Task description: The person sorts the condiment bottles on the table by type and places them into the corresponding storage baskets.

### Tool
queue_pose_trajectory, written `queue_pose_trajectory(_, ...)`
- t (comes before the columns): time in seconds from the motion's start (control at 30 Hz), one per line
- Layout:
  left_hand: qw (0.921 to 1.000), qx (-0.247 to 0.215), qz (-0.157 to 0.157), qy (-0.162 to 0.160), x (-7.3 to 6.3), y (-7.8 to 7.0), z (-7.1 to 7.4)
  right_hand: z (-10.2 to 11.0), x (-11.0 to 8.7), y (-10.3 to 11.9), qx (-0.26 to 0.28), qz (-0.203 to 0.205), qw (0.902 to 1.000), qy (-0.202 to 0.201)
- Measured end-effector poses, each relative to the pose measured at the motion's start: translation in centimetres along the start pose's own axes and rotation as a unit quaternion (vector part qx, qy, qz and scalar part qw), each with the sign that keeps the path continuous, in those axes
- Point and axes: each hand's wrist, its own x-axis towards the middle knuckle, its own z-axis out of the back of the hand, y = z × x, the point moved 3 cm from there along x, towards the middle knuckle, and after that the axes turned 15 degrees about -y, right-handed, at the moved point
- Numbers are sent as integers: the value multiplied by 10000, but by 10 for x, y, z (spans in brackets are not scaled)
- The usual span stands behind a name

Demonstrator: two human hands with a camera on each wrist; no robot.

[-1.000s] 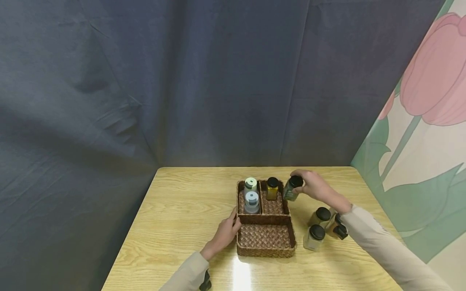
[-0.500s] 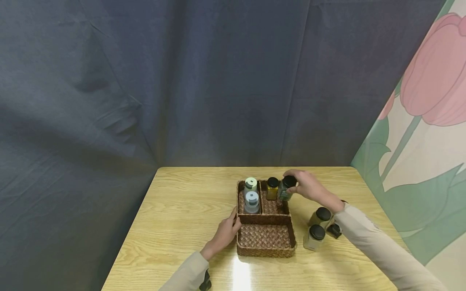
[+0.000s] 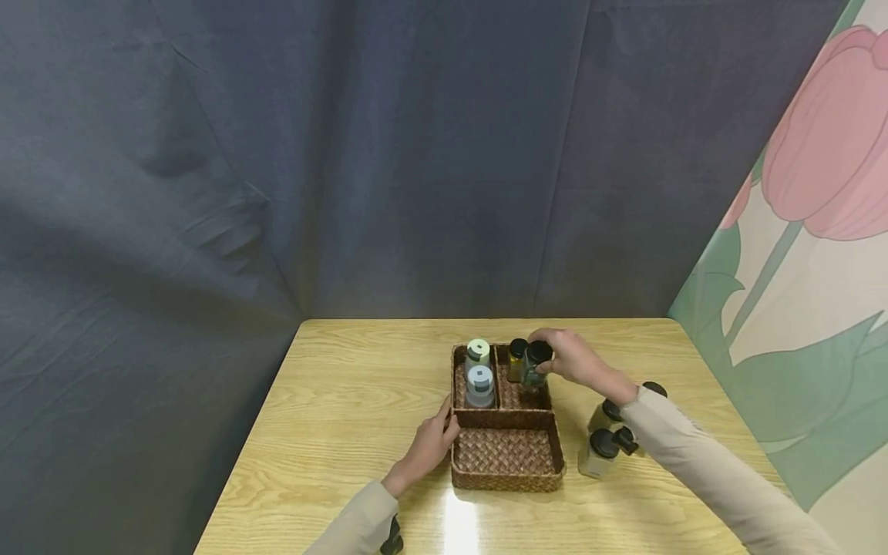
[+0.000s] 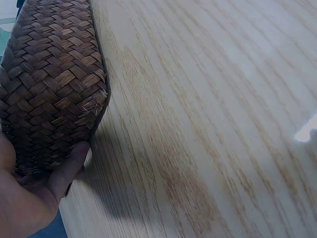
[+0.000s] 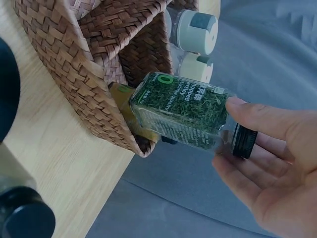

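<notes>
My right hand point(image 3: 572, 358) holds a clear spice jar of chopped parsley point(image 5: 181, 111) near its black lid, between thumb and fingers. In the right wrist view the jar's base is over the back right compartment of a brown woven basket point(image 3: 506, 482). Inside that compartment, beside the parsley, stands a yellow-filled jar point(image 3: 515, 368) with a black lid. Two white-capped jars point(image 3: 480, 385) occupy the back left compartment. At the basket's left side, my left hand point(image 3: 426, 447) grips the wall; the left wrist view has its fingers against the weave point(image 4: 54, 74).
On the light wooden table point(image 3: 347, 432), right of the basket, several black-lidded jars point(image 3: 598, 456) stand close together, partly behind the right sleeve point(image 3: 694, 455). A dark curtain point(image 3: 444, 169) hangs behind the table, and a tulip-painted wall point(image 3: 784, 308) is at the right.
My right hand has carried the parsley jar leftward from outside the basket's right edge to over the back right compartment, close to the yellow jar. The left hand and basket have stayed put.
</notes>
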Motion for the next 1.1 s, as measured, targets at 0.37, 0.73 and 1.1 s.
queue_pose_trajectory(0.37, 10000, -18, 9, 22, 1, 0, 0, -13, 5, -3, -122, -51, 9999, 68)
queue_pose_trajectory(0.73, 10000, -9, 35, -7, 0, 1, 0, -23, 9, -6, -108, -149, 9998, -40)
queue_pose_trajectory(1.1, 9999, -86, 126, 38, -1, 2, 0, -31, 10, -9, -134, -258, 9996, 29)
